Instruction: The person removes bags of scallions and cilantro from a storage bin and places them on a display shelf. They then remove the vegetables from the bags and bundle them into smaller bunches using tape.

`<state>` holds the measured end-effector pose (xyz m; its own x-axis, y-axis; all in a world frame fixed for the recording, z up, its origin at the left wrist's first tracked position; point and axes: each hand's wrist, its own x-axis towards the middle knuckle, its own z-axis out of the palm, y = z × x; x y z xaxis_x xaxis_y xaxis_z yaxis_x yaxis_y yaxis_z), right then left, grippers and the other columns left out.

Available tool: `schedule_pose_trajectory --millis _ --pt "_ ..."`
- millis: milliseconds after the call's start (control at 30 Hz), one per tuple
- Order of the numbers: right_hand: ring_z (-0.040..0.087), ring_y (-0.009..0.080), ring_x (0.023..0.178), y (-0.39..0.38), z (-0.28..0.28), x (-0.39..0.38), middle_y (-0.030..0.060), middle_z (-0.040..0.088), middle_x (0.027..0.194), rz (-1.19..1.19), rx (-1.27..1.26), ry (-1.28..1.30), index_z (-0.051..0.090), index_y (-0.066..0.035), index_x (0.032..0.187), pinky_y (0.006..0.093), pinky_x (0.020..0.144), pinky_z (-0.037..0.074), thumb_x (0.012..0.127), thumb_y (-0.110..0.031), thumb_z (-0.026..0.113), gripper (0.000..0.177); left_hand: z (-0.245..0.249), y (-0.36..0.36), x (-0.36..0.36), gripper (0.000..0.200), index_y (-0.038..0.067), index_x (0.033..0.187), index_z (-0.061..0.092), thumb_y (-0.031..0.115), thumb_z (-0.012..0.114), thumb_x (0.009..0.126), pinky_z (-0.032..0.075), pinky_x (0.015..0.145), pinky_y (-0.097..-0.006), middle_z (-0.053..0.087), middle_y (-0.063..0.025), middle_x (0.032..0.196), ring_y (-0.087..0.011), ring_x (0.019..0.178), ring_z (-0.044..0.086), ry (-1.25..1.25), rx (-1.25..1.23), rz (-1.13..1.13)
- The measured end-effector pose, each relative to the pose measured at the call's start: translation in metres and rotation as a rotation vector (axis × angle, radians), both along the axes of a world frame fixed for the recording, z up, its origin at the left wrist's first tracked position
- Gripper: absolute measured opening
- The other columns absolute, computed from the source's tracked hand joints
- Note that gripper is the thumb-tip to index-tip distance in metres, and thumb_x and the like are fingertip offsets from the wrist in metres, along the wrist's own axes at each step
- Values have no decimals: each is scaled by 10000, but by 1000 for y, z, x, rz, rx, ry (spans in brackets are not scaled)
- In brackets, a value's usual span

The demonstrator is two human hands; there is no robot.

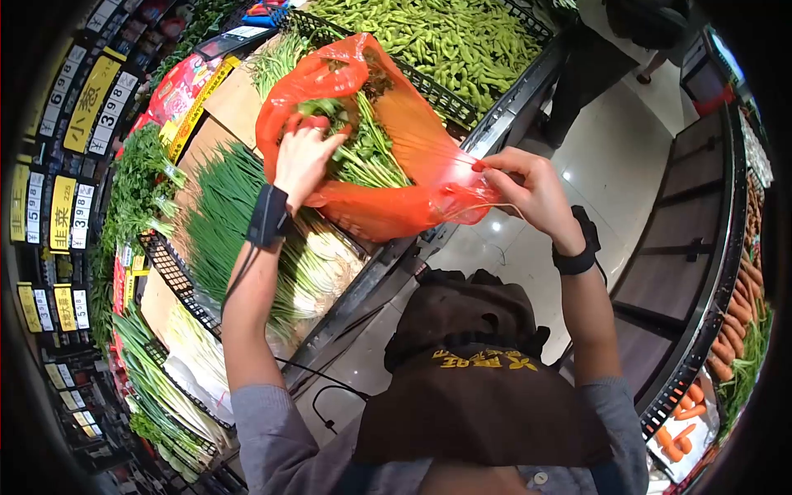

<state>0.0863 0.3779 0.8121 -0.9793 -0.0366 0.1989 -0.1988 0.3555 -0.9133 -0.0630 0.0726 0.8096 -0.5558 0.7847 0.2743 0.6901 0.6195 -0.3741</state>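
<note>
A red plastic bag (417,124) lies open over the vegetable stand, with a bunch of leafy green herbs (371,148) showing inside. My left hand (307,158) reaches into its mouth, the fingers bent around the leafy end of the bunch; their tips are partly hidden. On the other side, my right hand (528,188) pinches the bag's edge between thumb and fingers, pulling the film out toward the right. Right below my left hand are garlic chives (223,219) and pale-stemmed scallions (318,272).
Green soybean pods (437,49) fill a black crate behind the bag. Price tags (87,99) line the left. Carrots (738,309) sit on the right-hand shelf across a tiled aisle (610,148). A person's dark-clothed legs (582,74) stand at the upper right.
</note>
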Motion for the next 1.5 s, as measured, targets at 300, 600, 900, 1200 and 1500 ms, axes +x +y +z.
schedule_pose_trajectory --millis 300,600,900,1200,1500 --pt "624 173 653 -16 -1 -2 102 636 784 29 92 29 663 -42 894 275 577 488 778 -185 616 190 99 38 58 576 87 1199 487 -22 578 640 437 834 -407 505 -172 1133 -323 1041 487 -325 128 -220" --pt "604 232 577 -45 -9 -26 87 622 624 -206 -5 211 658 -61 689 345 522 450 642 -179 538 176 123 135 124 445 72 1123 510 49 578 684 454 735 -366 538 -115 1005 -270 913 528 -299 189 -669" --pt "523 43 701 77 103 64 5 592 812 -123 -671 383 517 -16 1060 197 611 410 795 -92 607 290 151 201 154 328 58 1048 534 120 577 728 472 636 -325 571 -59 876 -217 785 569 -220 277 -963" --pt "526 147 963 102 28 147 94 520 1146 50 -15 107 365 -54 1287 293 807 444 763 -115 639 594 74 278 204 147 68 772 500 188 569 721 463 496 -298 563 -42 664 -198 647 601 -580 491 -952" --pt "529 66 675 151 -243 256 9 605 764 -271 -397 -783 618 -12 844 207 599 416 773 -8 535 109 -180 253 193 514 47 978 541 165 737 516 458 684 -404 584 -154 898 -326 860 566 -1037 310 -271"
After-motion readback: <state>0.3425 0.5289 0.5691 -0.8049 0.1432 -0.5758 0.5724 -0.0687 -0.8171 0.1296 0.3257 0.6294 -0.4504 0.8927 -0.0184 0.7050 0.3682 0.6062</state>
